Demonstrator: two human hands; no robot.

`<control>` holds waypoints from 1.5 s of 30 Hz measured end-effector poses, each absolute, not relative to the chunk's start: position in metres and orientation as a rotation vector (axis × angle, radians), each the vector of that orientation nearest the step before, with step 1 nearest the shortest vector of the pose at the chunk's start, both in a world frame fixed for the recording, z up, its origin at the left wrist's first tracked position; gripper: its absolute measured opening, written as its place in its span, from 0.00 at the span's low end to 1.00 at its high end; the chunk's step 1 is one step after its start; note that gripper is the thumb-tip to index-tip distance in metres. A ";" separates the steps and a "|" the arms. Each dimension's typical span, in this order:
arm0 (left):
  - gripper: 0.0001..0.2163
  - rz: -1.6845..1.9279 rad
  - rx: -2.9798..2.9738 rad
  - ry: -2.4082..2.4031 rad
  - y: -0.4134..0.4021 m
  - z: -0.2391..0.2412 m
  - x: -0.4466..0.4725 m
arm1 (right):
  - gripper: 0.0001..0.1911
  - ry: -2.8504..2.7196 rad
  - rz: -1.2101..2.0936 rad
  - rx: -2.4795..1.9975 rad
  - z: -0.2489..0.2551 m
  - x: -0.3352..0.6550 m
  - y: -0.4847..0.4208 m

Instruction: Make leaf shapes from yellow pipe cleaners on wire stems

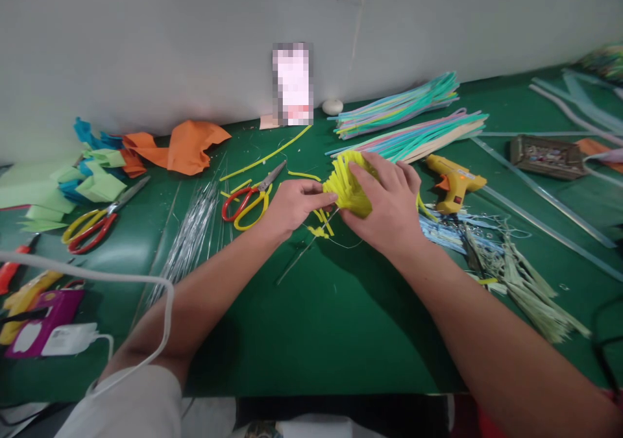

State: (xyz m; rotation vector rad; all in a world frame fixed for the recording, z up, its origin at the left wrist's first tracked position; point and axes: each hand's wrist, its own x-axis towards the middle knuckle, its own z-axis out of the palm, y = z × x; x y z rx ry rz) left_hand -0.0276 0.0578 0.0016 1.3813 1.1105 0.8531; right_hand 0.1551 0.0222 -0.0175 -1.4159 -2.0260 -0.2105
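My right hand (pixel 382 201) is wrapped round a yellow bunch of pipe cleaners (pixel 343 182), its loops packed side by side like a flower head. Thumb and fingers of my left hand (pixel 299 204) pinch the left edge of the same bunch. A thin wire (pixel 296 259) slants down to the left from below it. Short yellow pipe cleaner pieces (pixel 318 231) lie under my hands. Red-and-yellow-handled scissors (pixel 253 198) rest just left of my left hand. Beyond my right hand lies a yellow glue gun (pixel 455 182).
Pipe cleaner bundles (pixel 413 139) lie at the back. A phone (pixel 293 84) leans on the wall. Silvery wires (pixel 192 224), more scissors (pixel 104 217) and crepe paper (pixel 189 146) are left; glue sticks (pixel 549 204) and pale green tassels (pixel 525 282) right. A white cable (pixel 168 308) crosses my left arm.
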 end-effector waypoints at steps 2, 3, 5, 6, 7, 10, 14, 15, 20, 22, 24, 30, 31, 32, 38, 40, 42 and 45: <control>0.12 0.840 1.293 1.061 0.060 0.005 -0.029 | 0.34 -2.002 -0.181 -1.428 -0.016 0.155 0.021; 0.14 0.833 1.249 1.041 0.062 0.006 -0.030 | 0.34 -1.988 -0.158 -1.440 -0.015 0.155 0.021; 0.20 0.811 1.171 1.009 0.067 0.007 -0.034 | 0.35 -1.945 -0.086 -1.463 -0.015 0.156 0.022; 0.23 0.809 1.134 0.994 0.069 0.006 -0.036 | 0.34 -1.914 -0.032 -1.469 -0.015 0.156 0.023; 0.25 0.822 1.101 0.981 0.070 0.004 -0.037 | 0.34 -1.879 0.039 -1.464 -0.015 0.156 0.024; 0.20 1.003 1.114 0.978 0.068 -0.003 -0.034 | 0.33 -1.749 0.350 -1.409 -0.016 0.154 0.026; 0.13 1.284 1.375 0.944 0.055 -0.003 -0.026 | 0.33 -1.559 0.793 -1.365 -0.013 0.147 0.023; 0.13 1.323 1.454 0.926 0.052 0.000 -0.025 | 0.33 -1.517 0.887 -1.350 -0.011 0.146 0.021; 0.05 1.329 1.764 0.943 0.046 0.013 -0.028 | 0.28 -1.266 1.453 -1.143 -0.005 0.144 0.017; 0.07 1.244 1.721 0.971 0.047 0.014 -0.029 | 0.26 -1.170 1.650 -1.062 -0.004 0.145 0.017; 0.10 1.153 1.582 0.992 0.047 0.013 -0.029 | 0.26 -1.110 1.809 -0.960 -0.002 0.146 0.017; 0.11 1.048 1.340 0.972 0.042 0.014 -0.023 | 0.23 -1.103 2.007 -0.812 -0.004 0.147 0.016; 0.11 1.047 1.335 0.984 0.040 0.015 -0.023 | 0.23 -1.101 2.027 -0.795 -0.005 0.146 0.015; 0.11 1.048 1.333 0.998 0.039 0.016 -0.022 | 0.24 -1.095 2.046 -0.779 -0.005 0.146 0.015; 0.17 1.047 1.278 0.984 0.039 0.014 -0.024 | 0.30 -1.123 2.082 -0.724 -0.003 0.145 0.016; 0.19 1.069 1.269 0.969 0.040 0.013 -0.025 | 0.33 -1.134 2.068 -0.728 -0.002 0.146 0.016; 0.18 1.082 1.271 0.981 0.041 0.012 -0.025 | 0.34 -1.115 2.050 -0.750 -0.002 0.147 0.017; 0.15 1.085 1.255 1.014 0.043 0.010 -0.023 | 0.33 -1.097 1.987 -0.829 -0.004 0.148 0.017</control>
